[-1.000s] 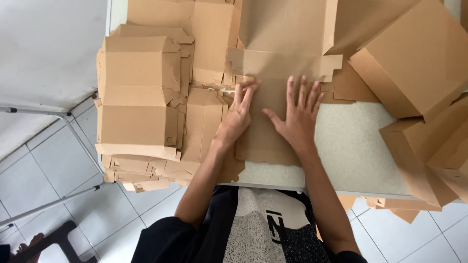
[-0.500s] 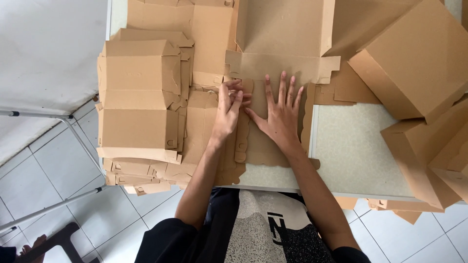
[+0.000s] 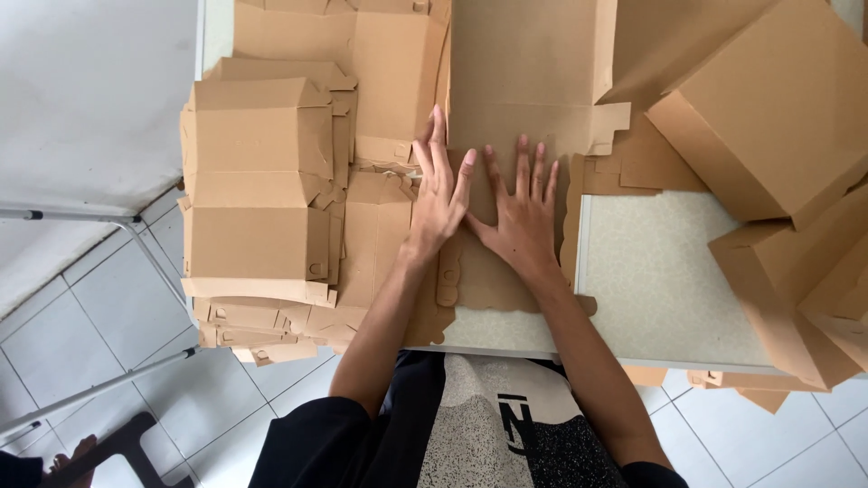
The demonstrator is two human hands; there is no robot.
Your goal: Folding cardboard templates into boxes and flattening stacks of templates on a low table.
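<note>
A flat brown cardboard box blank (image 3: 529, 81) lies on the table in front of me. My left hand (image 3: 440, 192) rests flat on its left fold, fingers stretched away from me. Beside it, my right hand (image 3: 518, 212) presses palm-down on the middle panel with its fingers spread. The two hands lie close together, thumbs nearly touching. Neither hand grips anything.
A thick stack of flat box blanks (image 3: 258, 203) overhangs the table's left edge. Assembled brown boxes (image 3: 768, 108) crowd the right side and far right corner. Bare speckled tabletop (image 3: 655, 280) shows to the right of my hands. White floor tiles and metal legs (image 3: 99, 384) lie below left.
Both hands have slid leftward and away from me across the cardboard blank, and the blank has shifted with them, baring more tabletop on the right.
</note>
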